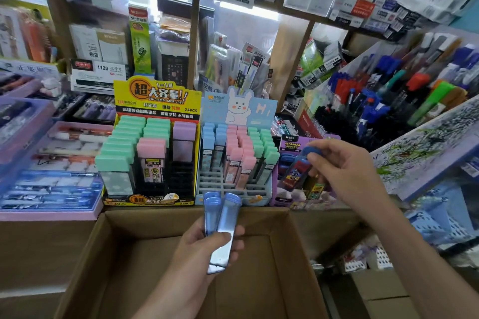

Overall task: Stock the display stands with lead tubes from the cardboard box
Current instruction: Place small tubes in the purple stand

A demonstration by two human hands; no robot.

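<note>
Glossy plastic lead tubes (220, 225); matt brown cardboard box (134, 248); printed card display stands (155, 97).

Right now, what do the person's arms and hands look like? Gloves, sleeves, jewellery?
The left hand and right hand are bare: no gloves, no ring, watch or bracelet showing. The left forearm and right forearm are uncovered to the picture's edge; no sleeve is in view.

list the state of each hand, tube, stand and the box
cardboard box, open on top
left hand, grips blue-capped tubes
blue-capped tubes, upright, caps up
right hand, pinches printed tube
printed tube, tilted, at purple stand
yellow stand, partly filled
rabbit stand, front slots empty
</note>
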